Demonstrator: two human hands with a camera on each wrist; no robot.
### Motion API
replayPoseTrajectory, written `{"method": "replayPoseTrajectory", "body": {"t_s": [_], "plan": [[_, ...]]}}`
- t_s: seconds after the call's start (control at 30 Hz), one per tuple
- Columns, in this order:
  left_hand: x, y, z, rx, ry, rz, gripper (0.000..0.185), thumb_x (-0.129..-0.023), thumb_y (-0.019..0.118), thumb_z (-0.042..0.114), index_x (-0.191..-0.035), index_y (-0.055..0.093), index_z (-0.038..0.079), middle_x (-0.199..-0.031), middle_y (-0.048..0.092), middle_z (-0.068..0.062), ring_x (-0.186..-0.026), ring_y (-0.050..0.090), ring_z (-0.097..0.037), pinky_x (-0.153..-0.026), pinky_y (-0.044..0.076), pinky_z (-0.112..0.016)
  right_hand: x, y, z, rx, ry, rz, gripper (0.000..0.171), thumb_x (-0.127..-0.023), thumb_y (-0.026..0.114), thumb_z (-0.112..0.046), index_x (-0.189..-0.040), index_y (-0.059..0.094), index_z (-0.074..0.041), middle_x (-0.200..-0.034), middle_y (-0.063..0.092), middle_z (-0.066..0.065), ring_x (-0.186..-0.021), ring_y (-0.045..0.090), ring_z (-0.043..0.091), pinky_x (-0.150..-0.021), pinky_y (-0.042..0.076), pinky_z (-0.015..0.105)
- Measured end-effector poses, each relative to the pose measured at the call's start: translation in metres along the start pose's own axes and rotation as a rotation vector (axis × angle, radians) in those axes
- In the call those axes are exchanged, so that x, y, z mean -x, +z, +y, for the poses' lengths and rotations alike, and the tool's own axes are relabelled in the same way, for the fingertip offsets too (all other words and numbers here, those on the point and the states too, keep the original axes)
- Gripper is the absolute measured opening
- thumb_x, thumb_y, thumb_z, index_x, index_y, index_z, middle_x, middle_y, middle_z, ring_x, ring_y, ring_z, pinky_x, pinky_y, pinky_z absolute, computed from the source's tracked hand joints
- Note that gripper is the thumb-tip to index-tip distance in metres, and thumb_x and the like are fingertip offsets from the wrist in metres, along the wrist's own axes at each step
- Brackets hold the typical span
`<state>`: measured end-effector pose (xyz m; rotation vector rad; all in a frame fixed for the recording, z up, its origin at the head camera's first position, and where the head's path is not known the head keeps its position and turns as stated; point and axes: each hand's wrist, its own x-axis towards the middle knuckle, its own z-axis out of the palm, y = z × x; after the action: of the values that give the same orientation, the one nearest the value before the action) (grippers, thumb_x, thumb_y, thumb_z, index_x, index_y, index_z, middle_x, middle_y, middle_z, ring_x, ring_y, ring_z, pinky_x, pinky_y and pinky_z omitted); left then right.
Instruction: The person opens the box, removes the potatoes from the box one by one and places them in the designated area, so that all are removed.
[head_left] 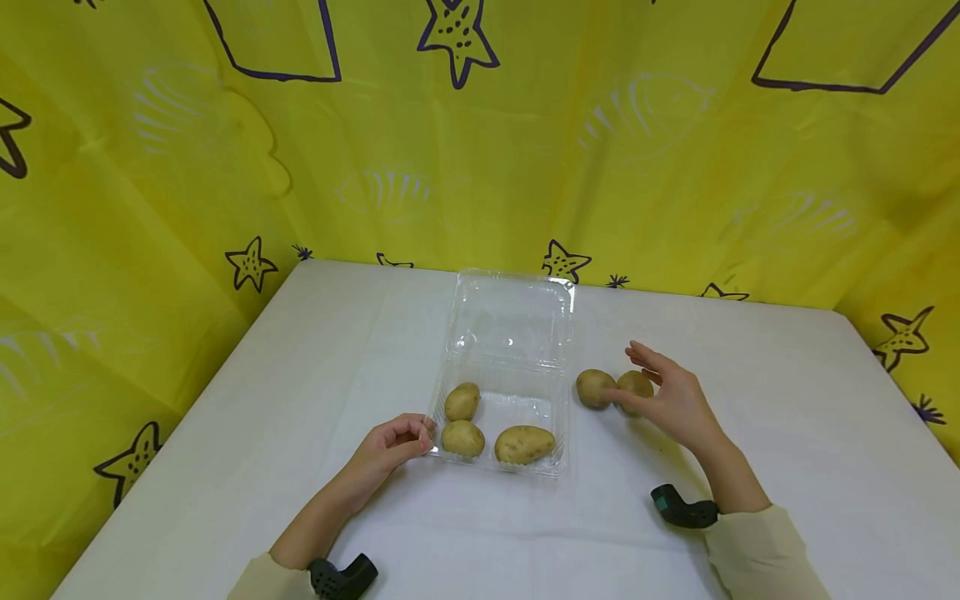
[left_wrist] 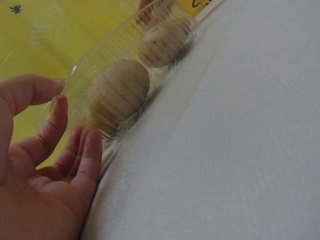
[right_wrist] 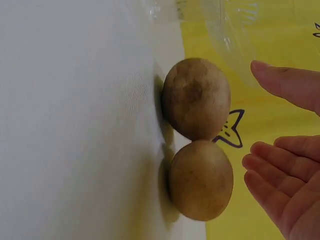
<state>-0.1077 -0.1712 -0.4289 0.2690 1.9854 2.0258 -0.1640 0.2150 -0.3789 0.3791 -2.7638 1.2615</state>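
Observation:
A clear plastic clamshell container [head_left: 517, 404] lies on the table with its lid [head_left: 513, 321] folded back, away from me. Inside are two rounder potatoes, one [head_left: 461, 402] behind the other [head_left: 462, 439] along the left side, and a longer potato [head_left: 525, 445] at the front right. My left hand [head_left: 392, 448] pinches the container's rim at the front left corner between thumb and fingers. To the right of the container two potatoes, a left one [right_wrist: 196, 99] and a right one [right_wrist: 201, 181], sit side by side. My right hand [head_left: 678, 408] hovers over them, thumb and fingers spread apart, holding nothing.
A white cloth covers the table [head_left: 360, 333]. Yellow curtain [head_left: 495, 150] with star and fish drawings hangs behind it and along both sides. Black devices are strapped at the left wrist [head_left: 343, 578] and the right wrist [head_left: 684, 507].

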Motion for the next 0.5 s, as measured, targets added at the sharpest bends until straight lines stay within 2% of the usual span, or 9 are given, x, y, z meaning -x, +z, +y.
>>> {"method": "replayPoseTrajectory", "body": {"t_s": [0.3, 0.5], "plan": [[0.0, 0.0, 0.0, -0.004, -0.007, 0.004, 0.005, -0.088, 0.057, 0.004, -0.086, 0.056, 0.009, -0.113, 0.048, -0.013, -0.106, 0.046, -0.02, -0.087, 0.04, -0.022, -0.004, 0.014, -0.019, -0.015, -0.044, -0.036, 0.075, -0.074, 0.078, -0.02, -0.133, 0.04, 0.005, -0.125, 0.05, 0.025, -0.112, 0.048, 0.041, -0.092, 0.038, 0.047], [0.0, 0.0, 0.001, -0.009, -0.017, 0.0, 0.003, -0.088, 0.058, 0.006, -0.087, 0.055, 0.006, -0.114, 0.048, -0.013, -0.106, 0.045, -0.023, -0.086, 0.041, -0.022, -0.004, 0.022, -0.031, -0.029, -0.077, -0.057, 0.075, -0.074, 0.078, -0.026, -0.133, 0.042, 0.004, -0.125, 0.051, 0.023, -0.111, 0.051, 0.038, -0.092, 0.039, 0.047]]}}
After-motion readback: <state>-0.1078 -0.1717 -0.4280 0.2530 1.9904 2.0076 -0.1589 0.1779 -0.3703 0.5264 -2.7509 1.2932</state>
